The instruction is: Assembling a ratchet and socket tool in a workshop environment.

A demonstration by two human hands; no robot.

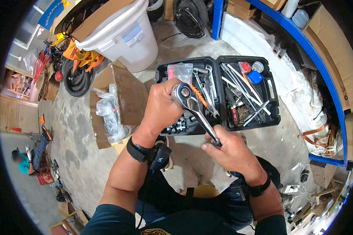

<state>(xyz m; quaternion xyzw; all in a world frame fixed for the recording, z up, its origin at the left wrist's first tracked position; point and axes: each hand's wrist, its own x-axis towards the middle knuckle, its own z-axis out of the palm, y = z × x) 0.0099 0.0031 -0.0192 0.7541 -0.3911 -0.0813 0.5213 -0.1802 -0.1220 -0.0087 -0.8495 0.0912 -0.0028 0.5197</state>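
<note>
A chrome ratchet wrench [201, 118] is held in the air between my two hands. My left hand [159, 105] is wrapped round its head end, while my right hand [232, 150] grips the far end of the handle. Whether the left fingers hold anything under the head is hidden. Below and beyond them lies an open black toolbox [273, 74] in two halves. In its left half are combination wrenches [211, 88], an orange twisted piece [199, 96], a clear plastic bag [181, 72] and sockets [180, 124]. White strips [245, 84] and a blue round container [255, 77] lie in the right half.
Left of the toolbox stands an open cardboard box [131, 96] with plastic-wrapped items [109, 113]. Behind it is a large white bin [134, 47]. A blue shelf frame [310, 51] curves along the right. Another person [24, 162] sits at the far left.
</note>
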